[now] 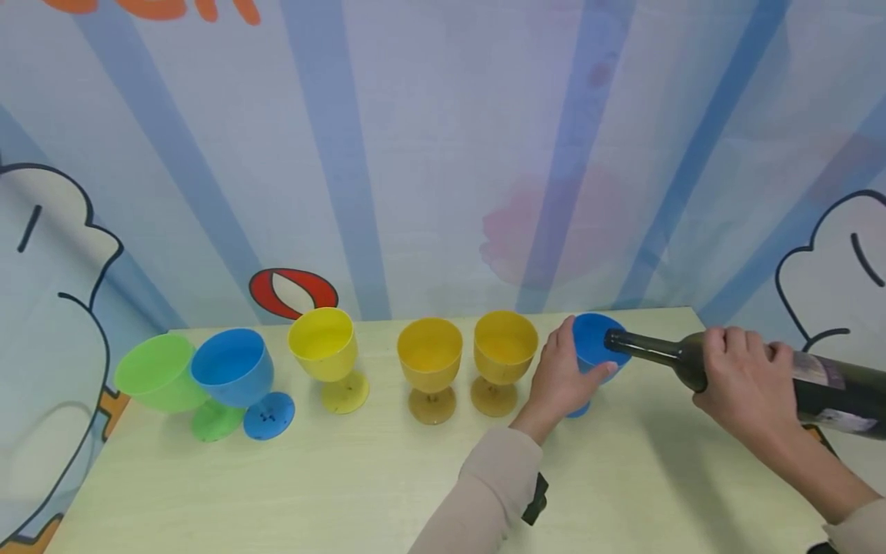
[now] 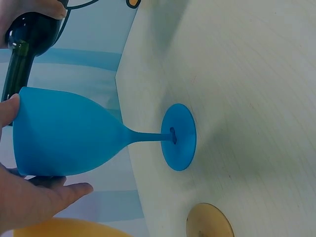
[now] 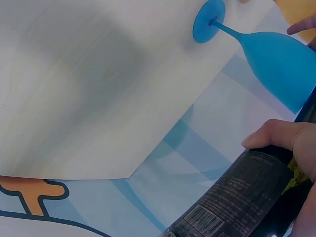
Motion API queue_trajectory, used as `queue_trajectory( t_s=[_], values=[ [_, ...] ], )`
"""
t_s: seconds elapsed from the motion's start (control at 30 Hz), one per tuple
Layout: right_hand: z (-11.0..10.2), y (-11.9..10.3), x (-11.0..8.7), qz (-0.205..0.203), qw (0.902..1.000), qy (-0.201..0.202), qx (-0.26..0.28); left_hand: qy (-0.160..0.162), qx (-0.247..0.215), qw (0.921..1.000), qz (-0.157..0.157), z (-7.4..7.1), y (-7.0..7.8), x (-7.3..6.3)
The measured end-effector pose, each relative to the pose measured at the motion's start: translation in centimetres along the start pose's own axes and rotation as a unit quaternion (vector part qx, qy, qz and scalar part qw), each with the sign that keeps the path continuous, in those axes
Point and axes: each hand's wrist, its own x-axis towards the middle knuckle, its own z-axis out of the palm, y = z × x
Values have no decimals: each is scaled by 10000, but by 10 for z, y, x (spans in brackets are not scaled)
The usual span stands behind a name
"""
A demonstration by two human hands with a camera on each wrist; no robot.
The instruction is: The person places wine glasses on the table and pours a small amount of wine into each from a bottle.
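Observation:
A dark green wine bottle (image 1: 847,385) lies nearly level in my right hand (image 1: 751,385), which grips it around the shoulder and upper body. Its neck points left, with the mouth over the rim of a blue goblet (image 1: 588,337) at the right end of the row. My left hand (image 1: 557,381) holds that goblet by the bowl near the rim, thumb on the near side. In the left wrist view, the goblet's foot (image 2: 178,148) rests on the table and its stem is free of fingers. The bottle's printed label (image 3: 232,197) shows in the right wrist view.
Left of the held goblet stand two amber goblets (image 1: 431,354), one of them (image 1: 505,350) close by my left hand. Farther left are a yellow goblet (image 1: 324,346), another blue goblet (image 1: 234,373) and a green goblet (image 1: 158,377). A striped backdrop (image 1: 429,154) rises behind the pale table (image 1: 332,485).

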Motion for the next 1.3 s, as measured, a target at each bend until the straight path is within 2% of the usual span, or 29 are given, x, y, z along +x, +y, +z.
queue_trajectory(
  t_s=[0.47, 0.93, 1.13, 1.3],
  values=[
    [2, 1, 0, -156, 9995, 246, -142, 34, 43, 10000, -23, 2, -1, 1],
    [-1, 1, 3, -147, 9996, 85, -211, 0, 16, 10000, 62, 2, -2, 1],
    [-1, 1, 3, -246, 9992, 227, -237, 8, 55, 10000, 78, 2, -2, 1],
    [-2, 1, 3, -173, 9996, 61, -201, 7, 81, 9999, 75, 2, -3, 1]
  ],
)
